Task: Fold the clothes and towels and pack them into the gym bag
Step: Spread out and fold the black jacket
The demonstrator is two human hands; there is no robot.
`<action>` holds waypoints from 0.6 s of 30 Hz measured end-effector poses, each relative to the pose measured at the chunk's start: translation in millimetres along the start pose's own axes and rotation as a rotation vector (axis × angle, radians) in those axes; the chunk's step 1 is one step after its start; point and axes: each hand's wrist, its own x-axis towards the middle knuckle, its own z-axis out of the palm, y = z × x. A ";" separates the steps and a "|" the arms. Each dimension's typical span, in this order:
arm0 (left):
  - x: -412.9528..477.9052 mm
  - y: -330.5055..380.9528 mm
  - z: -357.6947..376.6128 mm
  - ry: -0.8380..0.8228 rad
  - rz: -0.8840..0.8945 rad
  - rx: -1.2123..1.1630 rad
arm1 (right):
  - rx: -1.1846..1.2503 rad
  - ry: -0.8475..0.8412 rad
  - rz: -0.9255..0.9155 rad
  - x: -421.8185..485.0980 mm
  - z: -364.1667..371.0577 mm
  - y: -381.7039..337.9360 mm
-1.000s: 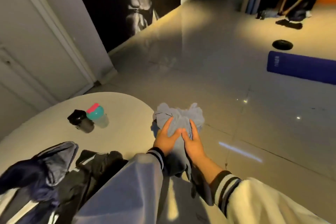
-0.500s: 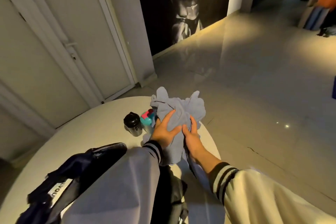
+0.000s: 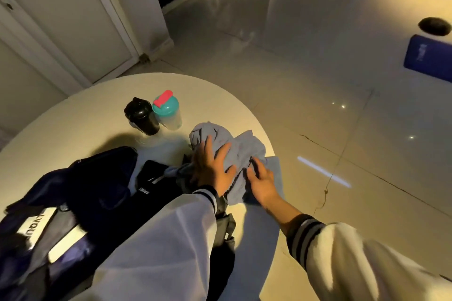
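Note:
A crumpled grey garment (image 3: pixel 244 146) lies on the round white table (image 3: pixel 85 117) near its right edge. My left hand (image 3: pixel 212 168) presses on the garment's left side with spread, straight fingers. My right hand (image 3: pixel 261 178) rests on its near right part, fingers only slightly bent on the fabric. A dark navy gym bag (image 3: pixel 85 190) lies open at the table's near left. A black garment with a SPORT label (image 3: pixel 151 183) sits between the bag and the grey garment, partly under my left sleeve.
A black shaker bottle (image 3: pixel 141 117) and a teal-lidded shaker (image 3: pixel 167 112) stand just behind the grey garment. The table edge drops to tiled floor on the right. A blue mat (image 3: pixel 428 56) and a black disc (image 3: pixel 435 26) lie far right. A door is at the left.
The grey bundle, held up between both hands before, has come down onto the table by its right edge. Both hands now lie on top of it, and the view has tilted downward.

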 end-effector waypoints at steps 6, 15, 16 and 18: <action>-15.2 12.4 33.6 -0.279 -0.020 -0.108 | -0.002 0.013 0.229 -18.5 -27.9 27.4; -13.4 -14.4 35.0 -0.271 -0.019 -0.141 | 0.395 -0.198 0.250 10.0 22.8 -19.8; -12.8 -19.4 35.7 -0.276 -0.031 -0.154 | 0.403 -0.212 0.251 13.0 27.3 -22.6; -12.4 -23.5 34.9 -0.277 -0.056 -0.151 | 0.452 -0.249 0.254 14.9 32.0 -24.1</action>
